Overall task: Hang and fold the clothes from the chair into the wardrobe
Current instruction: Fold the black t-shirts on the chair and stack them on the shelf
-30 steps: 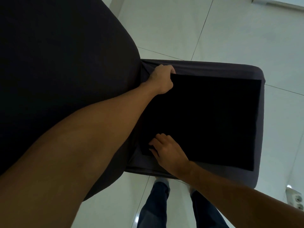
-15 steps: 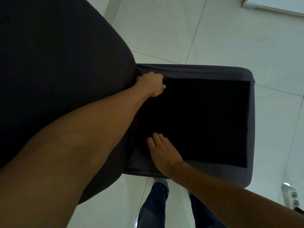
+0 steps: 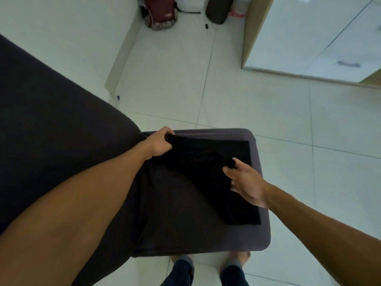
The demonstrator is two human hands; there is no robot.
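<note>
A black folded garment lies across the right half of the dark grey chair seat. My left hand grips its far left corner near the chair's backrest. My right hand pinches a raised fold of the same garment above the seat's right side, and the lifted edge sags between the two hands. The garment's lower right part still rests on the seat. The white wardrobe stands at the upper right with its doors closed.
White tiled floor surrounds the chair. A red backpack and a dark bag sit against the far wall. My feet and jeans show below the seat's front edge.
The view has tilted up and now shows the wardrobe and bags. My right hand has lifted the garment's near left edge and carried it over to the right; my left hand kept its corner.
</note>
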